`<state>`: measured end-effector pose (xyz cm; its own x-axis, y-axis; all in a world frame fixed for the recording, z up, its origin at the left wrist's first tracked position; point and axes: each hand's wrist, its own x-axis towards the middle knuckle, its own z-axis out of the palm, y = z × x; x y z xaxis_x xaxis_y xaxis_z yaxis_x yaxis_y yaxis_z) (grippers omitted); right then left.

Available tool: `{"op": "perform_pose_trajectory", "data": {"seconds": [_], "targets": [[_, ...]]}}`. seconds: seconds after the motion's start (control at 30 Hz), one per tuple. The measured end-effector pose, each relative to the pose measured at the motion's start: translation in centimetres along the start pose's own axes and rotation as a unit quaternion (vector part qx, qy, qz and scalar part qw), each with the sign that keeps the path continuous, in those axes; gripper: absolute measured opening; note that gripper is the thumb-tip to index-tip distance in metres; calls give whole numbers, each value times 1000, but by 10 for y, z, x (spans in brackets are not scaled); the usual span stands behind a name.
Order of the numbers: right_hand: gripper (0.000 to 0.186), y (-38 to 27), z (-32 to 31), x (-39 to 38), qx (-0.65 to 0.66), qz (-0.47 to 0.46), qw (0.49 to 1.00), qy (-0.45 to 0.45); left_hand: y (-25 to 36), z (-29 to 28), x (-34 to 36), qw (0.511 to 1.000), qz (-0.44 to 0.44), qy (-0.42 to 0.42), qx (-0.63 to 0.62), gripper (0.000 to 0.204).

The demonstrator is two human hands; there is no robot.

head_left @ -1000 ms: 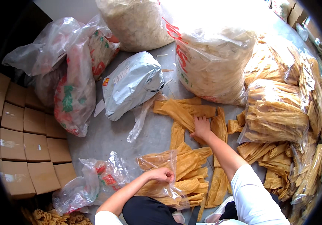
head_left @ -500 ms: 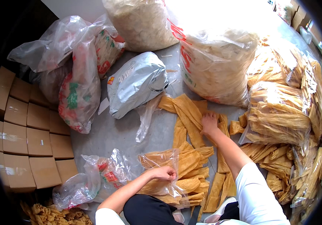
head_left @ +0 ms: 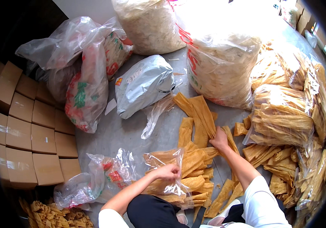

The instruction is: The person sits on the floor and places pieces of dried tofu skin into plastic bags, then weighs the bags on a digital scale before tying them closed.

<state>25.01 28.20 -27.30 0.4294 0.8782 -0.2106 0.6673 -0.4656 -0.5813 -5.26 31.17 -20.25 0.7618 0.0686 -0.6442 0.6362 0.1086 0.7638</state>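
Observation:
Long yellow, crinkled dried strips (head_left: 195,117) lie loosely on the grey floor in front of me. My right hand (head_left: 218,138) grips one or more of these strips at the middle right. A clear plastic bag (head_left: 159,159) with more of the same strips in and under it lies just before my knees. My left hand (head_left: 170,171) pinches the upper side of this bag, its fingers closed. A crumpled clear bag with red print (head_left: 113,174) lies left of it.
Cardboard boxes (head_left: 43,142) are stacked at left, above a yellow pile (head_left: 49,214). Large filled sacks (head_left: 220,68) stand at the back, beside red-green printed bags (head_left: 87,95) and a silver-grey parcel (head_left: 142,85). Bagged strips (head_left: 277,121) are heaped along the right.
My right hand has moved down and slightly right, closing on the strips and drawing them along toward me. My left hand stays on the clear bag.

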Motion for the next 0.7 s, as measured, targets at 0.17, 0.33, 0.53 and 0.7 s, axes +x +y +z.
{"op": "perform_pose_trajectory", "data": {"seconds": [0.17, 0.33, 0.53, 0.7], "targets": [[48, -9, -67, -24, 138, -122, 983, 24, 10, -10, -21, 985, 7, 35, -166, 9], [53, -25, -171, -58, 155, -225, 961, -41, 5, -13, -32, 967, 34, 69, -243, 8], [52, -24, -261, -109, 33, -246, 967, -61, 18, -20, -41, 940, 21, 127, -316, 11], [42, -32, -286, -130, -63, -253, 939, -222, 41, -22, -59, 915, 5, 147, -376, 12]]}}
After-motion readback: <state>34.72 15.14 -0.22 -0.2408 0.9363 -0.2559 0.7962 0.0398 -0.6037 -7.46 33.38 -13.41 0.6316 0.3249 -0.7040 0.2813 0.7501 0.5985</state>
